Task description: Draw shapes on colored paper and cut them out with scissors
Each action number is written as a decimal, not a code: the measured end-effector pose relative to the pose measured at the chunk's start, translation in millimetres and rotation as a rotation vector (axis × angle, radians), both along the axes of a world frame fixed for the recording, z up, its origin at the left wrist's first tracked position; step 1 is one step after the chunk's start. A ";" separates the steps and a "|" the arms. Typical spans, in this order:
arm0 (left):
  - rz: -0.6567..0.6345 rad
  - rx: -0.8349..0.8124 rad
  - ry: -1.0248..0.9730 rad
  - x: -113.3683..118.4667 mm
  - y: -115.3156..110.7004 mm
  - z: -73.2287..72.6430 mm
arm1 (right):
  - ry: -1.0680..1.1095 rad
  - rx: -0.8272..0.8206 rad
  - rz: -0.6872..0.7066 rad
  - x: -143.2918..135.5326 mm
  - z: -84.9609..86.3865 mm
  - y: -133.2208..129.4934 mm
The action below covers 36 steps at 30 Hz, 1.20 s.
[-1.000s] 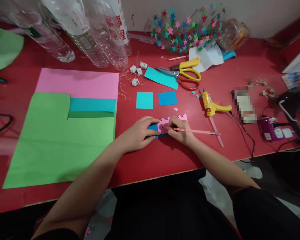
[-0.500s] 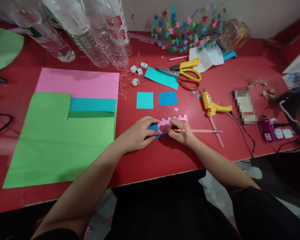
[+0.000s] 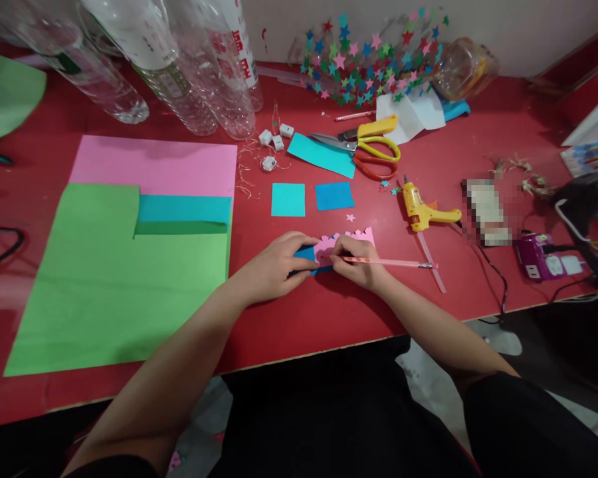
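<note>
My right hand point(image 3: 356, 260) is closed round a pink pencil point(image 3: 396, 262), its tip down on a pink foam piece point(image 3: 323, 251). That piece has a notched upper edge and lies over a blue foam piece point(image 3: 305, 253). From the left, my left hand point(image 3: 279, 265) presses both pieces to the table, thumb and fingers at the pink piece's left end. A small pink star point(image 3: 350, 218) lies just above. Beyond it are a turquoise square point(image 3: 288, 200) and a blue rectangle point(image 3: 335, 196).
Green sheets point(image 3: 114, 285) overlap a pink sheet point(image 3: 159, 156) at left. Plastic bottles point(image 3: 219, 73) stand behind. Scissors point(image 3: 373, 143), a yellow glue gun point(image 3: 423, 209) with its cord and a purple plug adapter point(image 3: 538, 257) lie right. Many foam stars point(image 3: 366, 50) cluster at the back.
The pencil's eraser end has swung slightly down and left, and its tip has shifted a little left with my right hand. My left hand stays in place.
</note>
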<state>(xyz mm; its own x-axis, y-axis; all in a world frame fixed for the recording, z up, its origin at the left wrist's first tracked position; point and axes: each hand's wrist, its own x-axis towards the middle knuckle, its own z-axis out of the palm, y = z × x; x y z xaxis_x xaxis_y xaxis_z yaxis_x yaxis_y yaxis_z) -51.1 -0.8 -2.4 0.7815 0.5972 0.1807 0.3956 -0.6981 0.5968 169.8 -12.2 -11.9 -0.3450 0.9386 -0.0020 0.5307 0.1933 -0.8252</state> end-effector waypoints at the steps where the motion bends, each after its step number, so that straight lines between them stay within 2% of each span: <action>1: -0.001 0.000 0.001 -0.1 0.0 -0.2 | 0.008 0.000 0.002 -0.1 -0.1 -0.2; 22: -0.004 0.005 0.002 -0.4 -0.4 -0.1 | 0.020 -0.004 0.032 -1.6 -0.4 -1.6; 31: 0.005 -0.020 -0.011 -0.4 0.2 -0.9 | 0.005 0.001 -0.076 -3.4 -4.6 -3.9; 36: 0.006 -0.012 -0.002 -0.3 -0.5 -0.2 | -0.018 -0.007 -0.130 -5.2 0.2 -4.6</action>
